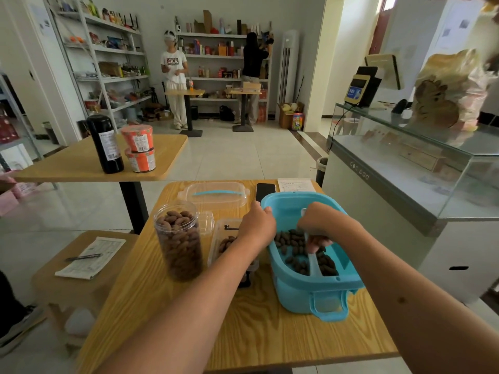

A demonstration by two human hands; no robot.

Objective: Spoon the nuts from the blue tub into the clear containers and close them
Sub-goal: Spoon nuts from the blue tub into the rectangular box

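We see the blue tub (310, 290) near the desk's (256, 333) right edge, dark nuts (293, 245) in its bottom. The right hand (320, 225) reaches inside, fingers curled round a pale spoon (314, 263). The left hand (256, 222) grips the tub's left rim. Toward the left edge stands a round clear jar (179, 240), nearly full, lidless; between it and the tub sits a rectangular clear container (225, 241), partly filled.

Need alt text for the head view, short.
The right hand holds a pale scoop in the nuts inside a blue tub while the left hand grips its rim. A full clear jar stands left on the wooden table.
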